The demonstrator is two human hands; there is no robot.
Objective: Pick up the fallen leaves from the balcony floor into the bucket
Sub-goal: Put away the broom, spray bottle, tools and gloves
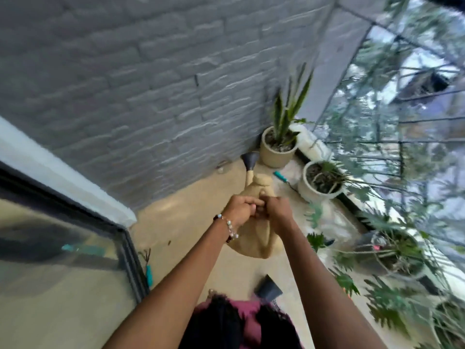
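Floor: beige and smooth, running from near to the far corner; a few dark bits of leaf lie on it left of the hands, near the door.
Door: a glass pane in a dark frame at the left, with a white ledge above it.
Wall: grey brick, filling the far left and centre.
Railing: dark bars along the right, with blurred foliage behind them.
Left hand: fingers curled, gripping the handle of the can together with the other hand; a bead bracelet sits on the wrist.
Can: a beige watering can held above the floor at centre, its spout pointing far and ending in a dark rose.
Right hand: fingers clenched on the same handle, touching the left hand.
Dark pot: lying near on the floor; contents cannot be told.
Far pot: beige, in the corner, holding soil and an upright sword-leaved plant.
White pot: right of it, holding soil and thin stems.
Right pots: blurred, holding leafy plants.
Bucket: none can be made out.
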